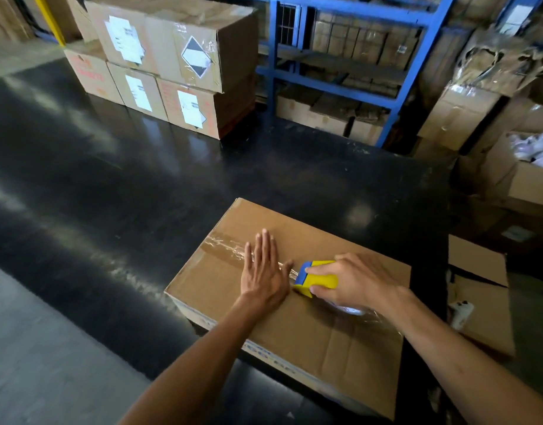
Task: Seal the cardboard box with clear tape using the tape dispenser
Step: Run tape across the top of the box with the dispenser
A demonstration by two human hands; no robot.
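A brown cardboard box [313, 326] lies closed on the dark floor in front of me. A strip of clear tape [227, 248] runs along its top seam from the far left edge. My left hand [265, 271] lies flat on the box top, fingers spread, pressing the tape down. Just to its right, my right hand [356, 282] grips a yellow and blue tape dispenser [316, 277] held against the seam. Clear tape stretches from the dispenser's blade end under my left hand. The tape roll is mostly hidden beneath my right hand.
Stacked labelled cartons [172, 62] stand at the back left. A blue metal rack [340, 81] with cartons is behind. More boxes, one open with white material [530, 151], crowd the right. A flattened carton [481, 299] lies right of my box.
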